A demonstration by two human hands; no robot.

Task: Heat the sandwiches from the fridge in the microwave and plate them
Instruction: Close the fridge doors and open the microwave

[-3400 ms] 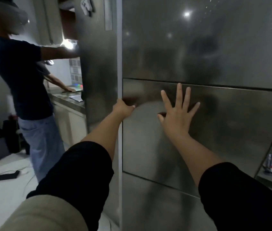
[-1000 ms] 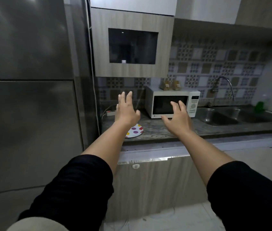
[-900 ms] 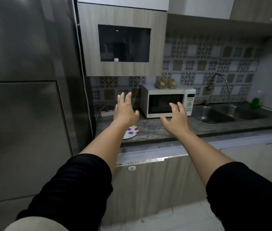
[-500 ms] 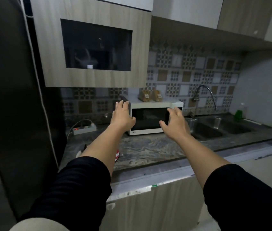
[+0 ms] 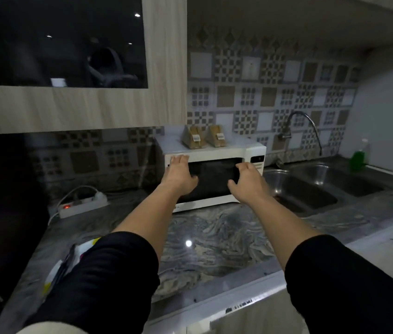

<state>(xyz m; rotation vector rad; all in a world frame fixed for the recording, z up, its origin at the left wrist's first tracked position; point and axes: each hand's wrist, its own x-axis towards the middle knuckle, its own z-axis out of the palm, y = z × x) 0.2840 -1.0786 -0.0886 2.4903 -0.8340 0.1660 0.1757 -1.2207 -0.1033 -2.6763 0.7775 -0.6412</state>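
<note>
Both my arms reach out over the marbled table (image 5: pixel 214 237) toward the white microwave (image 5: pixel 214 150), which sits at the back against the patterned tiles. My left hand (image 5: pixel 181 175) is in front of the door's left side, fingers (image 5: pixel 178 161) spread and loose, grasping nothing (whether they touch the door I cannot tell). My right hand (image 5: pixel 246 180) is in front of the door's right side, near the control panel, fingers curled a little but released, empty too. The two wrapped sandwiches (image 5: pixel 204 139) stand side by side on top of the microwave. The spotted plate (image 5: pixel 70 259) lies on the table by my left sleeve, partly hidden. A sink (image 5: pixel 311 189) lies right of the microwave, a power strip (image 5: pixel 82 204) left.
</note>
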